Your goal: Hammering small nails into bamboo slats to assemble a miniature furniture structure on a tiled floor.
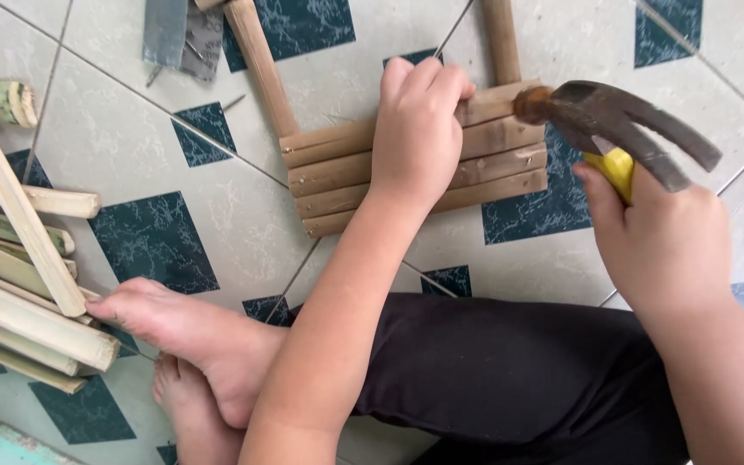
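Left hand [415, 129] flat, fingers curled over slats [484, 164]; right hand [660, 245] gripping hammer [600, 116]. Risk: head beside fingers, glancing blow could strike them.

Bright, even daylight; soft shadows.

Ahead of the left hand [415, 129], two upright rails [260, 65] fenced a strip of bare tile between them, open to a reach. Left of that hand the floor [131, 146] lay free as far as the stacked slats [19, 284]. The hammer [613, 129] in the right hand [660, 245] blocked the frame's [492, 164] right end. Near the body, bare feet [191, 336] and a dark-clad leg [492, 362] closed the way.
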